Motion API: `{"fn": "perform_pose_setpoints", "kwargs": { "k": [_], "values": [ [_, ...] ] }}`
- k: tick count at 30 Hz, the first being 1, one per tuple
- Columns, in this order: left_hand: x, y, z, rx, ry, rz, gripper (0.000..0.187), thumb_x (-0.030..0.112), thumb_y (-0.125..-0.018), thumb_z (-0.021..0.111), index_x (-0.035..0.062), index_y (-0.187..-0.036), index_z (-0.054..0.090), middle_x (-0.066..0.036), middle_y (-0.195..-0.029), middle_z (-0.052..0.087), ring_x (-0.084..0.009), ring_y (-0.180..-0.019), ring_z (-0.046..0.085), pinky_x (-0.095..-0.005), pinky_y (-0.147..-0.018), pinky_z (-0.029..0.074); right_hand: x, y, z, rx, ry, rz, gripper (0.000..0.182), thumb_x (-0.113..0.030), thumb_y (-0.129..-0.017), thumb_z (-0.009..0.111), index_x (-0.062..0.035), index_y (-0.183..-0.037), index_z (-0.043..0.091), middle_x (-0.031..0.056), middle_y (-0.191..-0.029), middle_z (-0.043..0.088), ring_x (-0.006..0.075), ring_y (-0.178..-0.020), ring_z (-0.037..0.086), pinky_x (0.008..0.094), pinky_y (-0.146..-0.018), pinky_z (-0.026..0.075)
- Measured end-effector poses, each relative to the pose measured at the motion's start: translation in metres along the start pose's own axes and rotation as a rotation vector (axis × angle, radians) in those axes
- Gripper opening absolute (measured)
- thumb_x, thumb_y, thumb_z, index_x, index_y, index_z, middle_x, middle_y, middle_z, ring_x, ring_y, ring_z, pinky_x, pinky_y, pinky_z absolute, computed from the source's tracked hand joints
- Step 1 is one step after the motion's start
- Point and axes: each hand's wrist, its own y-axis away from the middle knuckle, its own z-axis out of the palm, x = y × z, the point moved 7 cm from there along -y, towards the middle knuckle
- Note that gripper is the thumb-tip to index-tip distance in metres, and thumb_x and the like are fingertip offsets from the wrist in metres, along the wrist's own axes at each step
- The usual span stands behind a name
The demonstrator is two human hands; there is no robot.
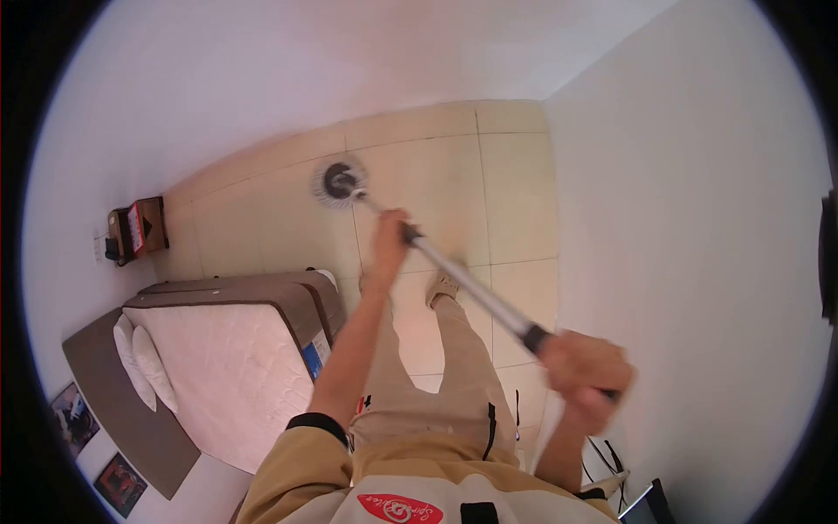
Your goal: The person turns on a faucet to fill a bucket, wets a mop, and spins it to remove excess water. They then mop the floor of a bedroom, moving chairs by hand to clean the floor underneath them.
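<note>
A long-handled mop slants across the middle of the view, its silver pole (476, 290) running from lower right to upper left. Its round head (340, 181), dark at the centre with a whitish fringe around it, rests on the tiled floor ahead of my feet. My left hand (390, 240) is wrapped round the lower pole, just beside a black collar. Closer to me, my right hand (587, 371) grips the top end near a black sleeve and is blurred by motion.
To the left stands a bed with a pale mattress (227, 358) and white pillows (144, 362). A small brown bedside cabinet (150, 231) is beyond it, against the wall. A white wall (681, 218) rises close on the right. Black cables (611, 458) lie at lower right.
</note>
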Motion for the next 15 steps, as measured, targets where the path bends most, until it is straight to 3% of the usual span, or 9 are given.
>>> {"fn": "perform_pose_setpoints", "kwargs": {
  "k": [1, 2, 3, 4, 5, 7, 8, 11, 15],
  "values": [
    [0.030, 0.002, 0.037, 0.037, 0.036, 0.083, 0.039, 0.003, -0.070, 0.073, 0.0087, -0.103, 0.053, -0.011, -0.097, 0.056, -0.0279, -0.092, 0.055, -0.0352, -0.079, 0.045, -0.027, 0.011, -0.029, 0.031, 0.096, -0.017, 0.027, -0.018, -0.073, 0.047, -0.0001, -0.053, 0.049, 0.0099, -0.048, 0.049, 0.0226, -0.045, 0.049, 0.0338, -0.048, 0.042],
    [0.076, 0.001, 0.068, -0.018, 0.176, 0.065, 0.041, -0.001, -0.070, 0.069, 0.0092, -0.105, 0.051, -0.012, -0.100, 0.055, -0.0285, -0.093, 0.055, -0.0355, -0.079, 0.045, -0.062, 0.025, -0.058, 0.292, 0.264, -0.208, 0.028, -0.019, -0.076, 0.045, -0.0023, -0.053, 0.048, 0.0101, -0.047, 0.049, 0.0212, -0.044, 0.048, 0.0336, -0.047, 0.042],
    [0.104, 0.004, 0.113, -0.154, 0.364, 0.021, 0.039, -0.003, -0.071, 0.065, 0.0099, -0.105, 0.050, -0.012, -0.102, 0.054, -0.0304, -0.096, 0.054, -0.0362, -0.082, 0.045, -0.088, 0.032, -0.077, 0.201, 0.275, -0.115, 0.030, -0.021, -0.078, 0.043, -0.0069, -0.051, 0.041, 0.0077, -0.045, 0.045, 0.0176, -0.042, 0.042, 0.0332, -0.047, 0.041],
    [0.138, 0.008, 0.150, -0.153, 0.354, 0.124, 0.036, -0.005, -0.073, 0.062, 0.0101, -0.104, 0.050, -0.012, -0.104, 0.052, -0.0322, -0.103, 0.051, -0.0373, -0.087, 0.044, -0.110, 0.029, -0.083, 0.196, 0.162, -0.073, 0.033, -0.021, -0.079, 0.044, -0.0104, -0.049, 0.033, 0.0039, -0.043, 0.038, 0.0149, -0.042, 0.037, 0.0316, -0.048, 0.036],
    [0.176, 0.011, 0.174, -0.176, 0.393, 0.059, 0.035, -0.004, -0.073, 0.061, 0.0107, -0.102, 0.050, -0.011, -0.105, 0.052, -0.0320, -0.113, 0.048, -0.0388, -0.091, 0.044, -0.132, 0.032, -0.089, 0.310, 0.370, -0.128, 0.036, -0.021, -0.080, 0.050, -0.0129, -0.049, 0.035, -0.0006, -0.038, 0.039, 0.0121, -0.031, 0.039, 0.0264, -0.036, 0.033],
    [0.239, 0.019, 0.214, -0.362, 0.339, 0.032, 0.037, -0.004, -0.068, 0.061, 0.0129, -0.100, 0.051, -0.008, -0.109, 0.053, -0.0304, -0.120, 0.045, -0.0435, -0.084, 0.048, -0.155, 0.050, -0.086, 0.359, 0.385, -0.114, 0.032, -0.020, -0.079, 0.048, -0.0133, -0.051, 0.034, -0.0004, -0.041, 0.034, 0.0122, -0.036, 0.034, 0.0279, -0.044, 0.032],
    [0.245, 0.025, 0.235, -0.472, 0.274, 0.031, 0.035, -0.001, -0.069, 0.061, 0.0131, -0.099, 0.052, -0.007, -0.109, 0.054, -0.0288, -0.120, 0.045, -0.0450, -0.080, 0.050, -0.152, 0.059, -0.088, 0.415, 0.393, -0.093, 0.029, -0.019, -0.078, 0.046, -0.0138, -0.053, 0.033, -0.0003, -0.043, 0.030, 0.0122, -0.042, 0.030, 0.0295, -0.053, 0.030],
    [0.264, 0.030, 0.229, -0.678, 0.225, 0.064, 0.027, 0.005, -0.071, 0.062, 0.0124, -0.095, 0.053, -0.005, -0.104, 0.055, -0.0259, -0.116, 0.047, -0.0458, -0.073, 0.051, -0.144, 0.071, -0.088, 0.438, 0.424, -0.143, 0.027, -0.019, -0.079, 0.047, -0.0148, -0.055, 0.034, -0.0005, -0.044, 0.031, 0.0120, -0.042, 0.030, 0.0302, -0.055, 0.031],
    [0.233, 0.050, 0.202, -0.671, 0.201, 0.010, 0.022, 0.006, -0.067, 0.065, 0.0113, -0.086, 0.055, -0.003, -0.096, 0.056, -0.0251, -0.109, 0.050, -0.0442, -0.071, 0.051, -0.135, 0.070, -0.099, 0.537, 0.264, -0.165, 0.029, -0.018, -0.081, 0.046, -0.0151, -0.054, 0.034, -0.0021, -0.042, 0.034, 0.0095, -0.038, 0.032, 0.0256, -0.051, 0.030]
  ]
}}
